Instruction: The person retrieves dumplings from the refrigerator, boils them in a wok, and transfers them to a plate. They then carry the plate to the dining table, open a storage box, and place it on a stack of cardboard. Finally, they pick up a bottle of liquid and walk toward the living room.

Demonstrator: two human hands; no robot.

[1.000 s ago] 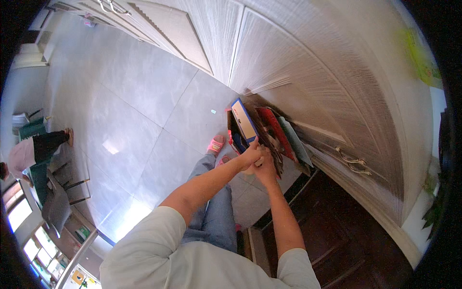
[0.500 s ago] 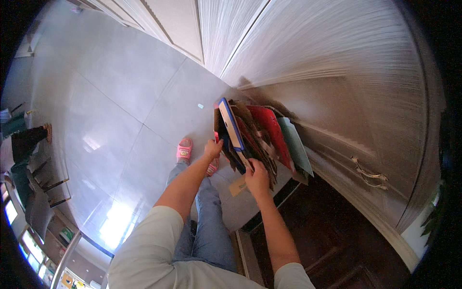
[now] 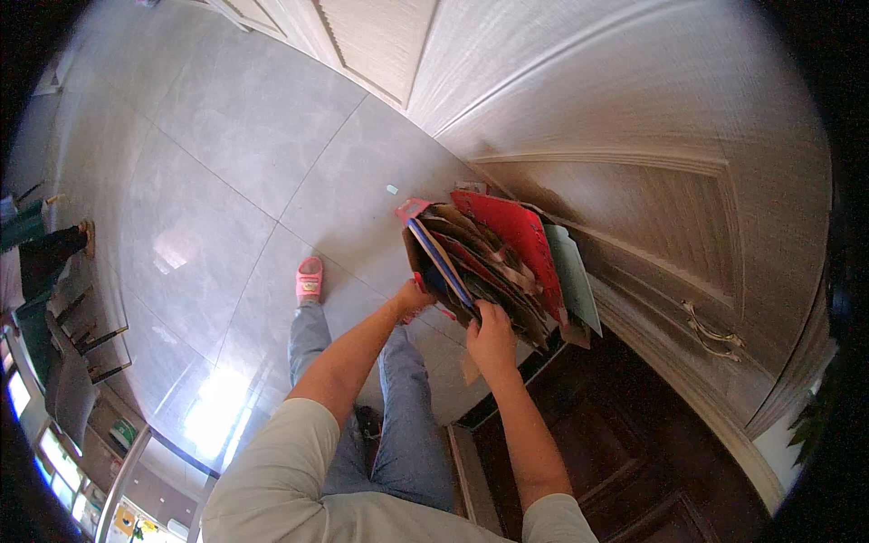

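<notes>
A bundle of flattened cardboard [image 3: 480,244] stands on edge on the floor in front of me, against a wooden cabinet. Among its pieces are a thin blue-edged flat box [image 3: 441,262], a red sheet [image 3: 516,240] and a pale green sheet [image 3: 574,276] on the right. My left hand [image 3: 414,298] is closed on the red-edged outer side of the bundle, its fingertips partly hidden. My right hand [image 3: 491,337] is closed at the near end of the blue-edged flat box, with brown pieces beside it. A loose tan cardboard flap [image 3: 470,369] shows below that hand.
The light wooden cabinet [image 3: 634,190] with a brass handle [image 3: 711,333] rises on the right. A dark panelled door [image 3: 597,434] lies lower right. A small pale scrap [image 3: 392,190] is on the grey tiles [image 3: 208,199]. Chairs [image 3: 72,380] and another person's leg [image 3: 54,253] are far left.
The blue-edged flat box has gone down among the other pieces, level with them. My right hand has shifted slightly right. My pink-slippered left foot has moved left.
</notes>
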